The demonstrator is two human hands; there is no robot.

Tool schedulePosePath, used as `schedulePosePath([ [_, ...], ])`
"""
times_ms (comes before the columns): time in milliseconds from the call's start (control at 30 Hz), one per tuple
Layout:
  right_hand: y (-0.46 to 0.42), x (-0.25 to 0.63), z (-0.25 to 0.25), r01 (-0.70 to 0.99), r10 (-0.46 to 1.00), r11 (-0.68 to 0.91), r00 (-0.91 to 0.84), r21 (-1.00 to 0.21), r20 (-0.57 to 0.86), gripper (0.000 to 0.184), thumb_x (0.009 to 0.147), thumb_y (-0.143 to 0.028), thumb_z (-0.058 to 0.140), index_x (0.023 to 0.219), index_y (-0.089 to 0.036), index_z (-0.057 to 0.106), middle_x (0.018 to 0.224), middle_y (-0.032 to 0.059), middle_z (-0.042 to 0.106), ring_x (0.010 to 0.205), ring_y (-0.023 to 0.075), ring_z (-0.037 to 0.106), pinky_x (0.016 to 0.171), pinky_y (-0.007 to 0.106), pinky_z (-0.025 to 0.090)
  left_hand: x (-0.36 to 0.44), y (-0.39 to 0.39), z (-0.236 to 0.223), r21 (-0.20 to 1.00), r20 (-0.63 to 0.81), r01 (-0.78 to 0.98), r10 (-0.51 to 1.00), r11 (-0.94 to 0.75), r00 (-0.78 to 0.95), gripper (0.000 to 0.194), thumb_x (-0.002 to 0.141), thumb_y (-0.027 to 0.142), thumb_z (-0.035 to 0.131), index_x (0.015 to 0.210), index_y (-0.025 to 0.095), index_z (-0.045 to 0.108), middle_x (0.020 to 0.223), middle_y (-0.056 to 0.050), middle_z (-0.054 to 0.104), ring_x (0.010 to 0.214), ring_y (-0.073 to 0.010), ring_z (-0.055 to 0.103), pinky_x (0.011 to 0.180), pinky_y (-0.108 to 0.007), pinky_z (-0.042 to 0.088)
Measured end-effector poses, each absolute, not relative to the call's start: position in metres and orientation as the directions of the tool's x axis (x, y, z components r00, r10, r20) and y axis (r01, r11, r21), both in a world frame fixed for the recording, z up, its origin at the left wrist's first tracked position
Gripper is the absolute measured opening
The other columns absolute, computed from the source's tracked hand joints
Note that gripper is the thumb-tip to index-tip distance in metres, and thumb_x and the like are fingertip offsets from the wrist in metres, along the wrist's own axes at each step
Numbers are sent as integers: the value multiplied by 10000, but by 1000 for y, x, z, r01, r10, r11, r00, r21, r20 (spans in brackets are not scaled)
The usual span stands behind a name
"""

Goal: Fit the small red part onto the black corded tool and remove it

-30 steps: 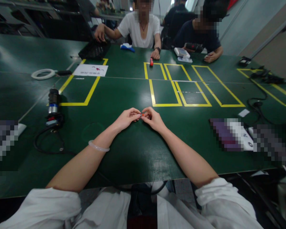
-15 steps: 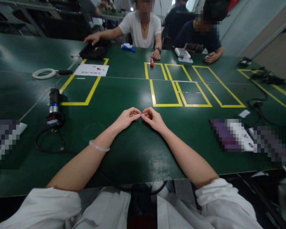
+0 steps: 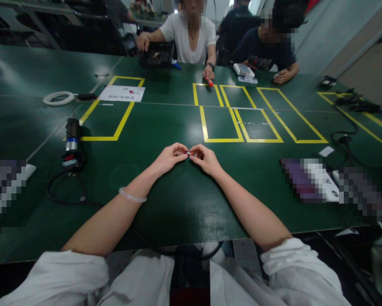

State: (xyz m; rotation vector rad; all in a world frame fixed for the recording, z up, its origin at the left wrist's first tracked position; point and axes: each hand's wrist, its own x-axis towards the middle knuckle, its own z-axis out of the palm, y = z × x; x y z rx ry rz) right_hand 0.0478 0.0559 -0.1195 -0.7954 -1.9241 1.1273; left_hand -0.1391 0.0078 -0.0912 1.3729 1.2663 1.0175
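Observation:
My left hand [image 3: 175, 155] and my right hand [image 3: 204, 158] meet over the green table [image 3: 178, 204], fingertips almost touching. Between them is a tiny part [image 3: 189, 153] with light and orange-red bits, pinched by both hands. Its kind is too small to make out, and the fingers cover most of it. A clear bangle [image 3: 132, 196] is on my left forearm.
Yellow tape frames [image 3: 224, 140] mark the table. A corded cylindrical device [image 3: 72, 136] stands left, near a white coil [image 3: 59, 98] and a printed sheet [image 3: 122, 93]. Across, a person in white holds a black tray [image 3: 157, 54] and touches a red object [image 3: 209, 81]. Another person sits beside.
Across the table, the person has moved the black tray rightward, over the blue-and-white item. The red object has turned. Orange-red now shows between my fingertips; my arms stay in place.

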Motion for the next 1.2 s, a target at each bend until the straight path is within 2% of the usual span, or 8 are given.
schedulePosePath([
  [233,55,48,-119,151,783,463,-532,-873,323,160,827,-280,628,962,-198,606,896,18,646,707,125,563,613,251,425,-139,8,-91,984,-39,179,993,19,111,372,731,369,738,988,137,602,990,-76,670,938,-193,634,935,-380,467],
  [633,53,49,-116,155,764,497,-545,-854,346,149,830,-249,611,971,-200,602,860,8,629,708,129,560,631,255,430,-140,8,-91,984,-43,175,992,22,118,360,736,368,725,993,150,596,1003,-71,668,966,-196,631,950,-382,461],
  [933,53,48,-119,198,754,524,-560,-828,343,156,831,-212,592,987,-210,580,891,8,639,736,137,575,659,259,440,-138,7,-90,984,-26,176,993,5,117,347,730,319,716,1000,141,588,972,-66,651,906,-178,622,884,-352,469],
  [1200,51,48,-117,220,744,558,-559,-801,365,164,827,-185,582,989,-206,568,888,2,632,733,127,571,670,250,436,-139,9,-93,986,-15,166,993,-5,118,345,717,297,726,990,138,590,974,-62,646,896,-169,620,899,-357,471],
])
